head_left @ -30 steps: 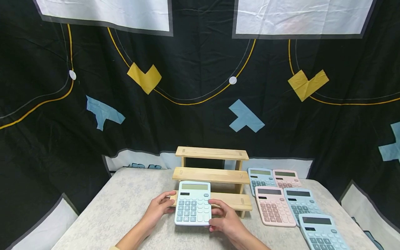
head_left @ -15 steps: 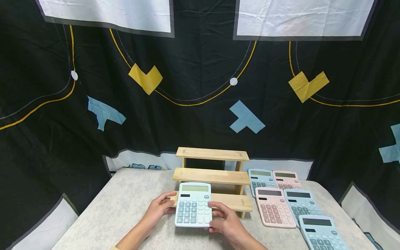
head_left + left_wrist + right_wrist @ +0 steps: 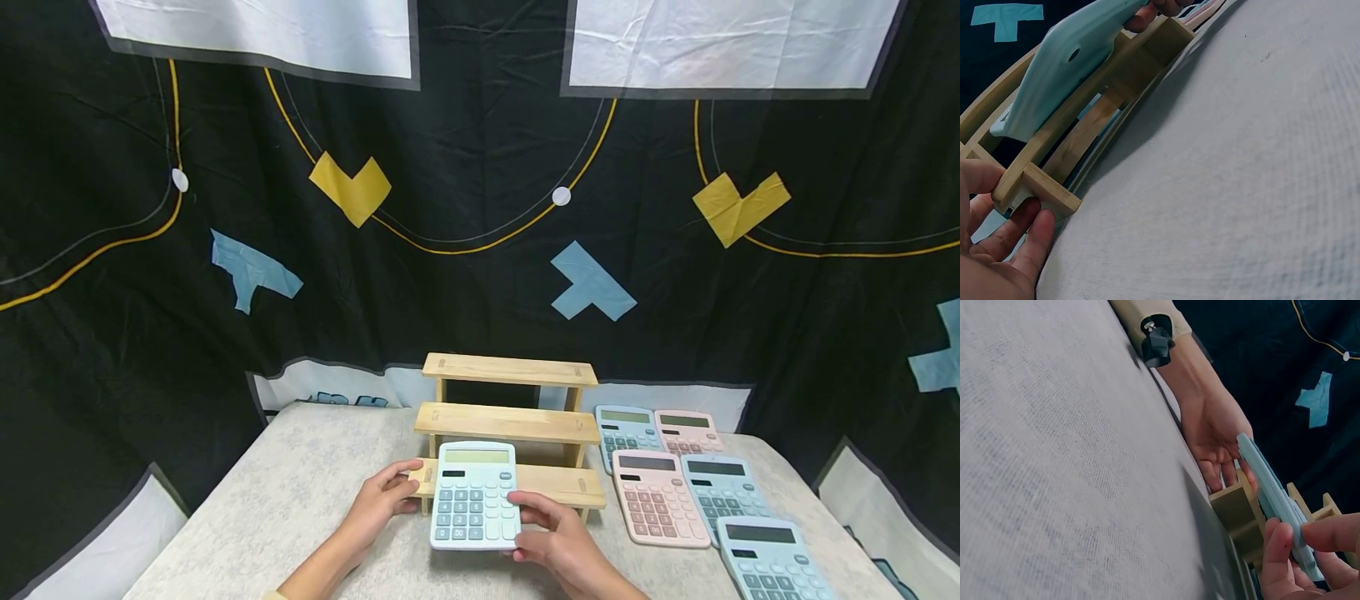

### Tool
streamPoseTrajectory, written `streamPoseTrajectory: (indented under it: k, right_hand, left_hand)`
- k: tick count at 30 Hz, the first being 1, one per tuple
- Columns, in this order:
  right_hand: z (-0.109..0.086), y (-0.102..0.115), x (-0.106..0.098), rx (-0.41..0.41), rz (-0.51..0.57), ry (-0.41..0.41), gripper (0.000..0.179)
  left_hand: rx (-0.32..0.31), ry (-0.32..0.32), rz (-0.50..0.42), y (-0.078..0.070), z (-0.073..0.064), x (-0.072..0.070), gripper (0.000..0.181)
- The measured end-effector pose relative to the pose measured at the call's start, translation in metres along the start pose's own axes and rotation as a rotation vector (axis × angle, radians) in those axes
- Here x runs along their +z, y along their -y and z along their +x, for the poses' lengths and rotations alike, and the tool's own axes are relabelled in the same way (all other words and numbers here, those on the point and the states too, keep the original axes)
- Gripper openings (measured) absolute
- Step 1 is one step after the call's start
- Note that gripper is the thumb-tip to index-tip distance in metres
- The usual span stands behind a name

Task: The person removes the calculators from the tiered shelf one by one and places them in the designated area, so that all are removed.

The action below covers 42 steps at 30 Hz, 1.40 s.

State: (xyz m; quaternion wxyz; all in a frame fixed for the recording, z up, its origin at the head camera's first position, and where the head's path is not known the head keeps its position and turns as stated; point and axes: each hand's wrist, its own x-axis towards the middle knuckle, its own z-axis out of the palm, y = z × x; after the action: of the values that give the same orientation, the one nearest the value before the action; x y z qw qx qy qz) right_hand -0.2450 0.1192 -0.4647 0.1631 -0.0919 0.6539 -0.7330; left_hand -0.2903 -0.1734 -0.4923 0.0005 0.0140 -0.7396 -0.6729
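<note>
A light blue calculator (image 3: 475,497) is pinched at its right edge by my right hand (image 3: 558,542), thumb on one face and fingers on the other in the right wrist view. It is held tilted in front of a three-step wooden stand (image 3: 510,422), covering part of the lowest step. My left hand (image 3: 377,504) grips the left end of that lowest step. In the left wrist view, the left fingers (image 3: 1038,240) curl round the wood beside a leg, and the calculator's back (image 3: 1066,69) slants above the step, apart from this hand.
To the right of the stand lie several more calculators, among them a pink calculator (image 3: 662,500) and a light blue calculator (image 3: 776,557) near the table's edge. The table (image 3: 247,517) has a pale mottled cover. Behind it hangs a black patterned curtain (image 3: 480,300).
The calculator has shifted slightly right and down with my right hand, widening the gap to my left hand. My left hand and the stand have stayed in place.
</note>
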Motion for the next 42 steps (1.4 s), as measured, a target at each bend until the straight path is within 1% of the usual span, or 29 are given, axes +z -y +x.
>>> streamPoseTrajectory:
  k: [8,13,16,22,27,31,37,40,42]
  right_hand:
    - [-0.009,0.005,-0.008,0.033,-0.001,-0.006,0.066]
    - [-0.017,0.011,-0.017,0.033,-0.003,0.003,0.066]
    - [-0.022,0.015,-0.022,0.055,-0.018,-0.006,0.066]
    - [-0.034,0.025,-0.036,0.122,-0.072,-0.049,0.065]
    - [-0.044,0.03,-0.047,0.136,-0.108,-0.064,0.065]
    - [-0.05,0.032,-0.056,0.165,-0.121,-0.074,0.064]
    - [-0.062,0.034,-0.072,0.2,-0.13,-0.079,0.063]
    - [-0.068,0.034,-0.08,0.211,-0.131,-0.083,0.065]
    - [-0.072,0.035,-0.084,0.224,-0.147,-0.102,0.067]
  left_hand:
    - [0.017,0.007,-0.012,-0.001,-0.001,0.0,0.039]
    - [0.007,0.007,-0.012,-0.001,0.0,-0.001,0.039]
    - [-0.001,0.005,-0.011,-0.001,0.0,-0.001,0.039]
    - [-0.008,0.014,-0.016,-0.001,0.001,-0.002,0.039]
    - [-0.003,0.018,-0.011,0.0,0.001,-0.002,0.039]
    - [0.002,0.02,-0.009,0.001,0.002,-0.002,0.04]
    - [-0.013,0.021,-0.004,0.002,0.001,-0.003,0.04]
    - [-0.014,0.02,-0.003,0.002,0.002,-0.003,0.039]
    - [-0.012,0.016,-0.004,0.001,0.002,-0.003,0.039]
